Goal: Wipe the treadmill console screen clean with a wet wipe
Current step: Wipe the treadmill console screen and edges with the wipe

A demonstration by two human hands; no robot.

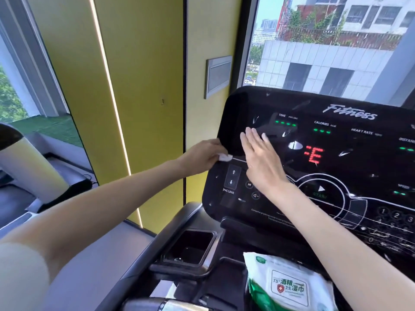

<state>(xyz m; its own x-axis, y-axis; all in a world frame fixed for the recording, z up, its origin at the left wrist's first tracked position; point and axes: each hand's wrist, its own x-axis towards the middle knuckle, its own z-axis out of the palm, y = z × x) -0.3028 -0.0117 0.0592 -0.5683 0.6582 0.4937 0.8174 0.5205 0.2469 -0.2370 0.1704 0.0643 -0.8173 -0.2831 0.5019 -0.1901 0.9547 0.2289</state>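
Console screen (359, 162) sits toward three o'clock, the left hand (202, 157) pinching a balled wet wipe (225, 157) at its nine o'clock edge and the right hand (260, 158) spread flat over it, so wiping seems barely begun and next calls for a sweep toward three o'clock.

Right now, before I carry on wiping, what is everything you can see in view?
treadmill console screen: one, black with green and red readouts, centre right
wet wipe: one, white, at the screen's left edge
wet wipe pack: one, white and green, below the console
cup holder: one, black, left of the pack
wall: one, yellow, behind the console
wall panel: one, grey, on the wall
left hand: one, fingers pinching the wet wipe
right hand: one, fingers straight, over the screen's left part
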